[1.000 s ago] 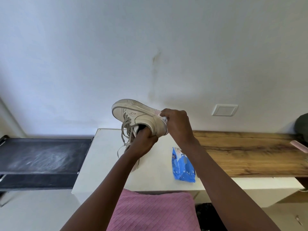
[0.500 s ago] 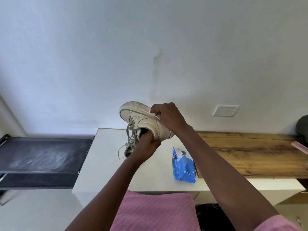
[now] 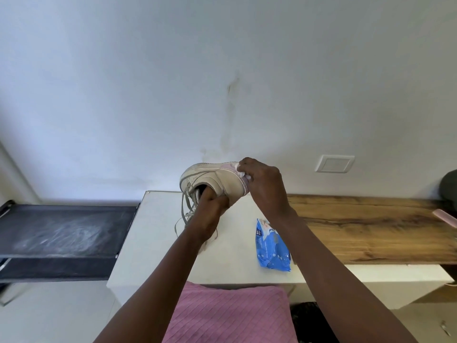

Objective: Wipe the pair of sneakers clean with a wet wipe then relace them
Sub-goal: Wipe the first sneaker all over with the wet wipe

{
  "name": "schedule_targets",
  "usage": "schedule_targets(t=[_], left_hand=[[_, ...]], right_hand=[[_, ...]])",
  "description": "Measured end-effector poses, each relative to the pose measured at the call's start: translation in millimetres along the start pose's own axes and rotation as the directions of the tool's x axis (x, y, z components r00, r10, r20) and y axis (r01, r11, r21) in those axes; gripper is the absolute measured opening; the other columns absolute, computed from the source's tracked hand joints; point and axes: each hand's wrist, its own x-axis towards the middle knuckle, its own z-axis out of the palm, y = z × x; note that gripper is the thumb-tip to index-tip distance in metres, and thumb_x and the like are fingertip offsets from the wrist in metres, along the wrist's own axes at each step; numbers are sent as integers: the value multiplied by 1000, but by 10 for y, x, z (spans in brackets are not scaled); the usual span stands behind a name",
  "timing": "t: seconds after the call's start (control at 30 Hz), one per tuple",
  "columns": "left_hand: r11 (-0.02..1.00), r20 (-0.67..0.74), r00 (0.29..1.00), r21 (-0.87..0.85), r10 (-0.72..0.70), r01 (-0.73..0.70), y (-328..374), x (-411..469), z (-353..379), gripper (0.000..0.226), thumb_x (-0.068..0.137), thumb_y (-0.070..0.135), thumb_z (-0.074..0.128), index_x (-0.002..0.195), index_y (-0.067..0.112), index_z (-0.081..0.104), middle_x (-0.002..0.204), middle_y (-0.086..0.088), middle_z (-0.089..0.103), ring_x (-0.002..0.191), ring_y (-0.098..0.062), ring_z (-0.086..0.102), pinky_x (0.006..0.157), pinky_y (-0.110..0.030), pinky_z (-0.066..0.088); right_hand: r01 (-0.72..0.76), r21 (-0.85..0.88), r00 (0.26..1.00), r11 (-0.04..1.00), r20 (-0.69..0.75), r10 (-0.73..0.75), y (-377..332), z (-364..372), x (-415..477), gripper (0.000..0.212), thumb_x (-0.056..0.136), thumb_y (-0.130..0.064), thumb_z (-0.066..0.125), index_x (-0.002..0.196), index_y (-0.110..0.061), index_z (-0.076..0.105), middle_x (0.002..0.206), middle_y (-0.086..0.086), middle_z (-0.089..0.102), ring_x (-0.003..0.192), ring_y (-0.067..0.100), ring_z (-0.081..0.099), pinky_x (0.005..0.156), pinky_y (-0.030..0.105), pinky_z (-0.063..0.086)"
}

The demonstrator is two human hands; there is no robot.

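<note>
Gripping a beige sneaker (image 3: 215, 180) at the centre of the frame with the left hand (image 3: 210, 209), fingers tucked inside the opening and closed round its rim. Pinching a crumpled white wet wipe (image 3: 243, 174) in the right hand (image 3: 262, 186), pressed against the pink heel end. Sole turned upward, laces (image 3: 188, 206) dangling loose above the white table (image 3: 153, 243). Lying lower right of centre on that table, a blue wipes pack (image 3: 272, 246), just beside a wooden board (image 3: 371, 224).

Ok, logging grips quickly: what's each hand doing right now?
Left hand: grips the sneaker at its opening.
Right hand: pinches a white wipe against the sneaker's heel.
</note>
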Motion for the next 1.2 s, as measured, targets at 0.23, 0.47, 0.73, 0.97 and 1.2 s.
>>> schedule_targets(t=[0.23, 0.47, 0.73, 0.97, 1.2], left_hand=[[980, 16, 1000, -199, -5, 8, 100, 45, -82, 39, 68, -6, 46, 98, 6, 67, 103, -13, 67, 102, -24, 63, 93, -38, 49], [1000, 75, 997, 5, -15, 15, 52, 3, -55, 11, 71, -3, 50, 78, -8, 56, 70, -8, 55, 72, -17, 52, 70, -26, 42], [944, 105, 995, 328, -2, -32, 30, -59, -20, 19, 79, -3, 49, 89, 12, 51, 77, 4, 49, 69, -7, 43, 58, -16, 36], [944, 93, 995, 329, -39, 6, -13, -28, -103, 21, 79, -9, 50, 91, 8, 52, 79, 3, 49, 73, -11, 44, 61, -22, 37], [997, 90, 996, 75, -29, 23, 1, 18, -132, 42, 61, 5, 47, 100, 5, 62, 85, -2, 65, 83, -15, 59, 68, -26, 49]], right_hand=[[9, 12, 993, 1000, -115, -8, 15, 110, -165, 33, 70, 12, 49, 89, -3, 71, 98, 4, 71, 78, 22, 68, 62, 35, 57], [39, -81, 999, 996, 25, -37, -29, 49, 33, 25, 72, 8, 56, 86, -5, 72, 91, 6, 72, 71, 29, 67, 61, 31, 55], [-5, -239, 863, 971, 489, 125, 48, 141, 355, 31, 85, -3, 47, 101, -16, 71, 101, 10, 68, 91, 30, 61, 71, 25, 41], [-39, -111, 870, 993, 485, 89, 80, 173, 287, 31, 83, 1, 48, 99, -14, 70, 94, 7, 70, 84, 25, 62, 67, 25, 41], [20, -32, 968, 999, 251, -12, 121, 28, 56, 28, 76, 1, 52, 94, -14, 68, 93, -3, 70, 73, 22, 65, 64, 36, 54]])
